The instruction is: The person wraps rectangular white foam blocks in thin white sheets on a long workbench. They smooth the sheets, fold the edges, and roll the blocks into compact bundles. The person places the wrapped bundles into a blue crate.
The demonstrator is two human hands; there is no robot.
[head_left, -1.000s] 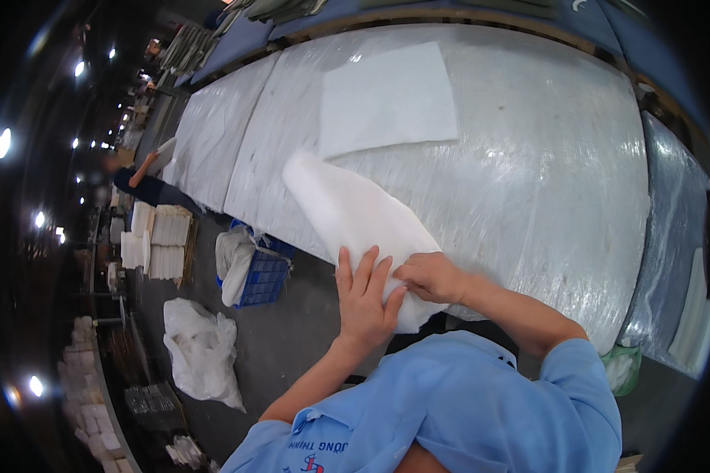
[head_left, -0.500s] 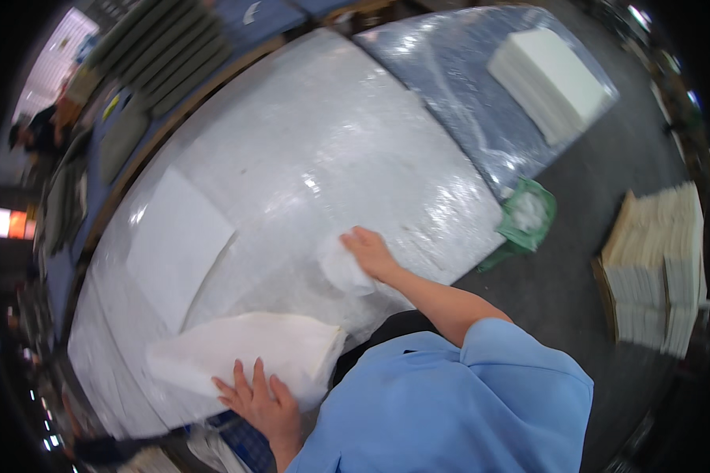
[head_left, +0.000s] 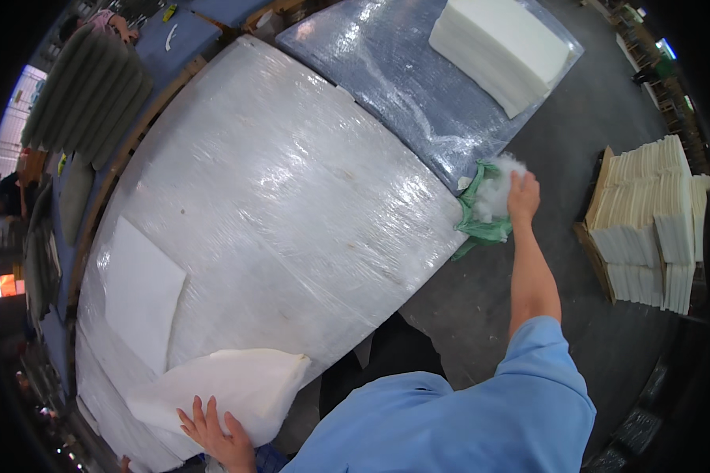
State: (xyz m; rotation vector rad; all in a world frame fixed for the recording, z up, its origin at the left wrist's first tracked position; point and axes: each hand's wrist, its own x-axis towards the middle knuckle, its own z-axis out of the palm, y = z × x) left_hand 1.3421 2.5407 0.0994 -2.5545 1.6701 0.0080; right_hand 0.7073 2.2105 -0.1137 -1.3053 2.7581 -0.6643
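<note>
At the lower left, my left hand (head_left: 219,435) lies with fingers spread on a curved white padding piece (head_left: 229,386), near the table's front edge. My right arm reaches out to the right, and my right hand (head_left: 524,197) is at the mouth of a green plastic bag (head_left: 489,230) hanging at the table corner. Its fingers are closed on a tuft of white fluffy fibre (head_left: 510,167) at the top of the bag. More white fibre fills the bag below. A flat white sheet (head_left: 143,292) rests on the plastic-covered table (head_left: 292,205) beyond the padding piece.
A stack of white sheets (head_left: 501,51) stands on a blue plastic-wrapped surface (head_left: 386,87) at the far right. Piled cream sheets (head_left: 647,225) stand on the floor to the right. Grey-green cushions (head_left: 87,98) lie on a blue bench at the far left, with a person (head_left: 110,24) behind them.
My right hand has moved from the table in front of me, where it was on a white fluffy wad, rightward to the green bag. The left hand stays on the padding piece.
</note>
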